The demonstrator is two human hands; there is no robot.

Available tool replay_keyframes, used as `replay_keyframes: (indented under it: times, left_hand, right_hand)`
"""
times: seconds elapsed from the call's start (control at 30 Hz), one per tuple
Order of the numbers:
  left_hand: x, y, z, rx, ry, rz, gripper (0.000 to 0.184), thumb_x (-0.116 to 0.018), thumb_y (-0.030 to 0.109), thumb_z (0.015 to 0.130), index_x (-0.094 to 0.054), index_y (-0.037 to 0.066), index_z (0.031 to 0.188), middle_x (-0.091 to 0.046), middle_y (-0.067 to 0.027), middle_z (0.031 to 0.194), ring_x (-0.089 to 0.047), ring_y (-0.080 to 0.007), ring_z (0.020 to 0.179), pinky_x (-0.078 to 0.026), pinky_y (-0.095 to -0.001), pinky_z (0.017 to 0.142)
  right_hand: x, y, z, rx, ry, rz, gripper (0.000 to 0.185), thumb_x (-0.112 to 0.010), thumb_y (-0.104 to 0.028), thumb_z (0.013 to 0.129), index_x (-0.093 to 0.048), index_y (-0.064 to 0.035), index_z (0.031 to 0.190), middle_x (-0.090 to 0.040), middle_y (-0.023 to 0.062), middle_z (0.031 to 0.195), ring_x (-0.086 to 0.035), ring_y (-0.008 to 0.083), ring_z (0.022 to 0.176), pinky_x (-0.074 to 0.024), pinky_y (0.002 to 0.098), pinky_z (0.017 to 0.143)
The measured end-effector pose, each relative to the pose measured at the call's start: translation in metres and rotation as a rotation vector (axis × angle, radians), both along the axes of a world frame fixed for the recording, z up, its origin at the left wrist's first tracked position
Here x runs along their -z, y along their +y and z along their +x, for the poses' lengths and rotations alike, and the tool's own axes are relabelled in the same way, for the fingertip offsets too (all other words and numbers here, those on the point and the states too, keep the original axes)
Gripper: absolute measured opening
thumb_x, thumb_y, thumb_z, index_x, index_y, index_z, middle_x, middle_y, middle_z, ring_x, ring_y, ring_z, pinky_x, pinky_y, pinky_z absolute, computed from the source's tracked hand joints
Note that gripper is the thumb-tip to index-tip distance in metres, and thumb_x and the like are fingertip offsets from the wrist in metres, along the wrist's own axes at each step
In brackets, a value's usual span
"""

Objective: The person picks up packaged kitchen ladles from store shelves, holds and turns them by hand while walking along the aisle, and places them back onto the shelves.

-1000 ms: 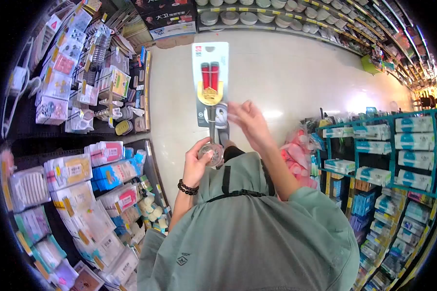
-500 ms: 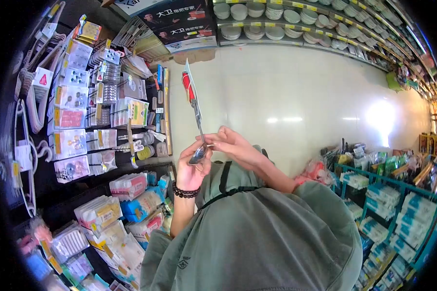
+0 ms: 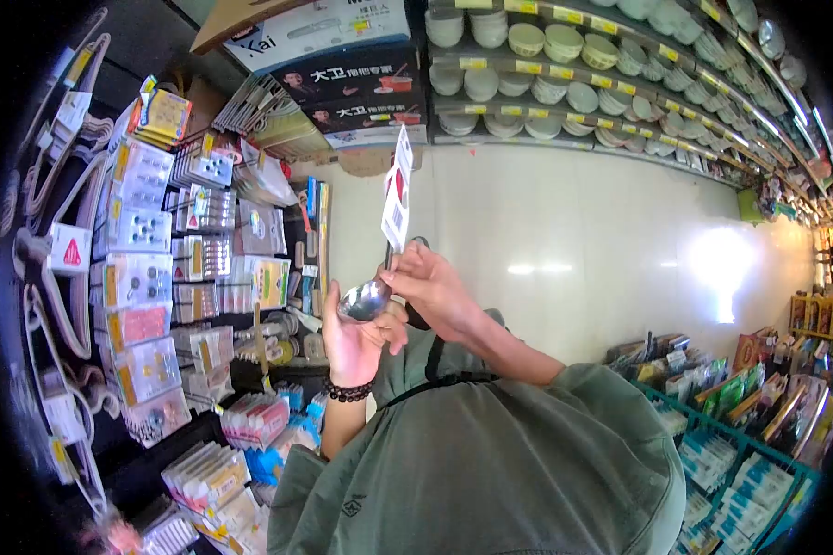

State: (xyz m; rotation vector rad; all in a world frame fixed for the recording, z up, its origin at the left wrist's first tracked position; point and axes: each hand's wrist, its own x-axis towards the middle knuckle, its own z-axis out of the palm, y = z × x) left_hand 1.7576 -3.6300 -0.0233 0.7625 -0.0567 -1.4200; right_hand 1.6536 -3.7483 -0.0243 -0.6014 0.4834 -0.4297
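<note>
A metal spoon [image 3: 365, 301] with a broad shiny bowl is held in front of my body, its handle pointing away from me. Around the handle sits a white card [image 3: 397, 205] with a barcode and a red part. My right hand [image 3: 432, 289] pinches the spoon by its neck, just above the bowl. My left hand [image 3: 352, 347], palm up with thumb and fingers apart, is under and beside the bowl. Whether its fingers touch the bowl's underside is hidden. A dark bead bracelet [image 3: 350, 392] circles my left wrist.
Hanging packs of hooks [image 3: 139, 277] and hangers line the left. Packaged goods [image 3: 208, 481] fill the lower-left shelf. Stacked boxes [image 3: 361, 79] stand ahead, beside shelves of bowls [image 3: 565, 42]. A teal rack [image 3: 713, 435] stands at right on the pale floor [image 3: 565, 213].
The spoon has turned, so its card's printed side and the hollow of its bowl show more. My left hand's fingers have loosened; my right hand has closed on the neck. The view has shifted.
</note>
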Motion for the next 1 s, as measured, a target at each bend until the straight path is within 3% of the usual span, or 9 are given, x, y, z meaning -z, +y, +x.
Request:
replay_keyframes:
  times: [0.1, 0.23, 0.3, 0.37, 0.4, 0.5, 0.63, 0.8, 1.0]
  left_hand:
    - [-0.012, -0.043, 0.033, -0.086, -0.436, 0.107, 0.073, -0.018, 0.057, 0.098, -0.055, -0.005, 0.113, -0.065, -0.0192, 0.093, -0.066, -0.03, 0.068, -0.052, -0.0332, 0.053]
    - [-0.032, -0.085, 0.096, -0.094, -0.84, 0.038, 0.032, -0.051, 0.02, 0.098, -0.058, -0.009, 0.11, -0.064, -0.015, 0.1, -0.065, -0.0218, 0.088, -0.057, -0.0321, 0.061]
    - [-0.039, -0.115, 0.122, -0.269, -0.783, -0.113, 0.02, -0.059, 0.002, 0.091, -0.058, -0.011, 0.107, -0.063, -0.0147, 0.101, -0.064, -0.0203, 0.088, -0.058, -0.0319, 0.067]
    - [-0.058, -0.141, 0.143, -0.309, -0.867, -0.134, 0.017, -0.062, 0.0, 0.088, -0.06, -0.01, 0.102, -0.065, -0.0137, 0.098, -0.064, -0.0188, 0.084, -0.057, -0.0324, 0.072]
    - [-0.069, -0.153, 0.153, -0.311, -1.022, -0.103, 0.017, -0.065, -0.003, 0.083, -0.062, -0.01, 0.098, -0.066, -0.0141, 0.095, -0.065, -0.0195, 0.083, -0.056, -0.0326, 0.072]
    - [-0.117, -0.205, 0.189, -0.336, -1.74, -0.218, 0.02, -0.07, -0.008, 0.071, -0.064, -0.009, 0.091, -0.068, -0.0159, 0.088, -0.067, -0.0253, 0.079, -0.053, -0.0337, 0.074]
    - [-0.116, -0.275, 0.233, -0.397, -2.188, -0.233, 0.022, -0.072, -0.006, 0.069, -0.067, -0.006, 0.091, -0.067, -0.0133, 0.093, -0.065, -0.0296, 0.087, -0.052, -0.0345, 0.072]
    - [-0.084, -0.338, 0.267, -0.468, -2.344, -0.183, 0.033, -0.07, -0.006, 0.06, -0.071, 0.001, 0.092, -0.063, -0.0068, 0.087, -0.059, -0.0253, 0.087, -0.051, -0.0333, 0.071]
    - [-0.05, -0.414, 0.301, -0.574, -2.304, -0.135, 0.034, -0.07, -0.006, 0.058, -0.072, 0.003, 0.091, -0.06, -0.0055, 0.085, -0.057, -0.0246, 0.085, -0.049, -0.0331, 0.07]
  right_hand:
    - [-0.016, -0.048, 0.04, 0.026, 0.048, 0.024, 0.034, -0.065, -0.002, 0.087, -0.034, -0.0139, 0.078, -0.048, -0.0015, 0.076, -0.049, 0.008, 0.074, -0.0428, 0.027, 0.068]
    - [-0.03, -0.104, 0.1, 0.123, 0.076, -0.101, 0.037, -0.066, -0.003, 0.087, -0.033, -0.0141, 0.076, -0.044, -0.0031, 0.073, -0.046, 0.0057, 0.072, -0.0393, 0.0232, 0.064]
    - [-0.045, -0.132, 0.129, 0.084, -0.004, -0.115, 0.036, -0.064, -0.001, 0.089, -0.033, -0.0138, 0.076, -0.051, -0.0009, 0.08, -0.05, 0.0064, 0.077, -0.042, 0.024, 0.07]
    - [-0.069, -0.154, 0.152, 0.12, -0.08, -0.145, 0.032, -0.058, 0.001, 0.092, -0.033, -0.0129, 0.078, -0.058, 0.0037, 0.088, -0.056, 0.0087, 0.088, -0.0453, 0.0253, 0.076]
    - [-0.063, -0.171, 0.16, 0.054, -0.199, -0.208, 0.027, -0.053, 0.004, 0.092, -0.032, -0.0111, 0.083, -0.059, 0.0115, 0.1, -0.059, 0.0203, 0.107, -0.0459, 0.0314, 0.089]
    - [-0.087, -0.214, 0.195, 0.088, -0.27, -0.384, 0.025, -0.051, 0.004, 0.095, -0.032, -0.0089, 0.085, -0.06, 0.0163, 0.114, -0.056, 0.0135, 0.109, -0.045, 0.0271, 0.089]
    - [-0.073, -0.274, 0.234, 0.168, -0.27, -0.4, 0.025, -0.051, 0.004, 0.094, -0.031, -0.009, 0.086, -0.054, 0.0171, 0.128, -0.053, 0.0149, 0.116, -0.0438, 0.0293, 0.093]
    - [-0.064, -0.338, 0.272, 0.142, -0.315, -0.407, 0.028, -0.048, 0.012, 0.09, -0.032, -0.0099, 0.088, -0.05, 0.0221, 0.133, -0.051, 0.0219, 0.121, -0.044, 0.0346, 0.098]
    - [-0.042, -0.423, 0.323, 0.07, -0.242, -0.514, 0.028, -0.048, 0.009, 0.092, -0.029, -0.01, 0.084, -0.05, 0.0221, 0.136, -0.042, 0.0021, 0.084, -0.0406, 0.0196, 0.072]
